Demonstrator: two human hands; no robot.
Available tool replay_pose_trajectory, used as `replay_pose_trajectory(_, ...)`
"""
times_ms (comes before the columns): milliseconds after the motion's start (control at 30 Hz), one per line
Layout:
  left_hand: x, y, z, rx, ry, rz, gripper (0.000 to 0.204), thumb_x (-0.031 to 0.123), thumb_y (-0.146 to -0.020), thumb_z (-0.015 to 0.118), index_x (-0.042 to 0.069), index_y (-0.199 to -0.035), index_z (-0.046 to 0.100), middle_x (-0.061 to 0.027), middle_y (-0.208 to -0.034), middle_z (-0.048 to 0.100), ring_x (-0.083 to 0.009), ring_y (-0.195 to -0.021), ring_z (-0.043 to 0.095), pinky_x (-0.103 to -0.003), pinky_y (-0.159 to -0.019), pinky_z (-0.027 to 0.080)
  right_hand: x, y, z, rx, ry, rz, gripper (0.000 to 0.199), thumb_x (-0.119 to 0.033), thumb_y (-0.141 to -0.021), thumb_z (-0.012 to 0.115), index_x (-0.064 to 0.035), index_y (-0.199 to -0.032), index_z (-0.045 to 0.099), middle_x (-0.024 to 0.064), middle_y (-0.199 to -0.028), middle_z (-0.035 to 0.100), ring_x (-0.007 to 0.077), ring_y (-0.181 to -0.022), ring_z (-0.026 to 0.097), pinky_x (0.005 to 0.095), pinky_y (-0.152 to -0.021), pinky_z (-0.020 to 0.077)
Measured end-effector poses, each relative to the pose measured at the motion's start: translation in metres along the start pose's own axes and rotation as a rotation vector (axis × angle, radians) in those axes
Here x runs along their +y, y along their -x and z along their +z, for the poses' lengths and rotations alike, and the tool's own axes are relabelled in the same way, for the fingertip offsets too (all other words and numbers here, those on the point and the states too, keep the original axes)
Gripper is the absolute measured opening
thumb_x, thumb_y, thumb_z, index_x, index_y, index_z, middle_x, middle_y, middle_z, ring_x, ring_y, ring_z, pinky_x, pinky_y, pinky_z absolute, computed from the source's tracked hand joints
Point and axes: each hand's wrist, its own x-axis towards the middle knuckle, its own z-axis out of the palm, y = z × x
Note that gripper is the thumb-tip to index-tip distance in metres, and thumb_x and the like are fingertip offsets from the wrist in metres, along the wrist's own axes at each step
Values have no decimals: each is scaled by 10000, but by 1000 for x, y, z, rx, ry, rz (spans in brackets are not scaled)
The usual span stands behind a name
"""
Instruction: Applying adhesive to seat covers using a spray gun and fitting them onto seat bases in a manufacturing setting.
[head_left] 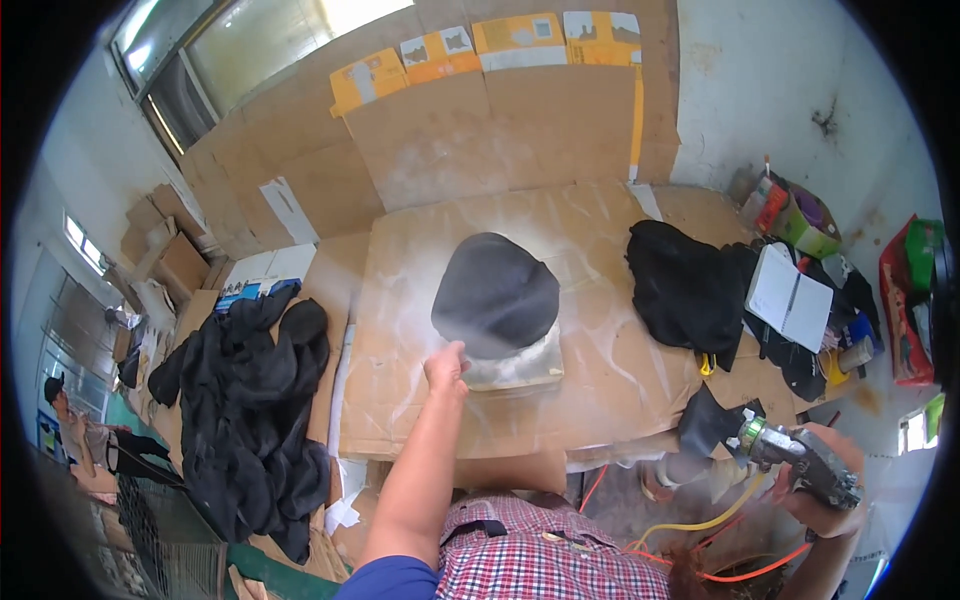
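Observation:
A rounded black fabric piece (495,292) lies on a pale, coated block (515,372) in the middle of the cardboard-covered table. My left hand (446,368) is closed at the near left edge of this piece, pinching it. Off to the right, beyond the table's front edge, my right hand (825,490) grips a metal spray gun (795,455) with a green ring near its nozzle. A whitish haze hangs around the block and the fabric. A small black scrap (708,420) sits at the table edge close to the gun's nozzle.
Heaped black fabric (255,410) fills the left side. More black pieces (682,285) lie at right, beside an open notebook (790,297) and a green box (812,222). Yellow (705,522) and orange hoses (755,575) run below the right. Another person (85,430) is far left.

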Motion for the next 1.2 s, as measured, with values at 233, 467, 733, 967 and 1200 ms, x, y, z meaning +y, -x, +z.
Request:
replay_pose_trajectory(233, -2, 27, 1, -46, 106, 2, 95, 107, -723, 654, 64, -715, 571, -5, -634, 538, -118, -569, 514, -265, -540, 433, -18, -28, 8, 134, -87, 116, 655, -6, -594, 709, 32, -1206, 479, 93, -752, 613, 157, -623, 605, 274, -583, 488)
replay_pose_trajectory(467, -24, 22, 4, -84, 258, -41, 136, 147, -767, 700, 47, -807, 618, 15, -703, 554, -102, -621, 523, -257, -553, 416, -47, -64, 36, -253, 212, -244, 544, -22, -603, 723, 28, -1118, 556, 80, -833, 635, 160, -670, 622, 271, -621, 504)
replay_pose_trajectory(733, 12, 36, -27, -136, 602, -30, 109, 183, -787, 581, 133, -879, 548, -10, -846, 545, -166, -754, 541, -338, -610, 440, -45, -87, 73, 60, -176, 158, 665, -91, -685, 692, 33, -1278, 419, 92, -772, 577, 164, -678, 588, 297, -641, 504)
replay_pose_trajectory(967, 84, -18, -123, -232, 713, -91, 175, 252, -817, 498, 118, -899, 575, -29, -893, 599, -193, -813, 557, -390, -732, 455, -29, -110, 139, -260, -90, 46, 348, -48, -814, 607, 26, -1137, 502, 72, -866, 583, 133, -733, 554, 251, -647, 446)
replay_pose_trajectory(1200, 171, -95, -280, -267, 845, 85, 201, 221, -802, 513, 59, -880, 603, -81, -843, 636, -227, -795, 610, -405, -742, 505, -27, -155, 232, -480, -87, -13, 491, -42, -855, 586, 57, -1297, 396, 68, -923, 567, 154, -810, 536, 284, -733, 439)
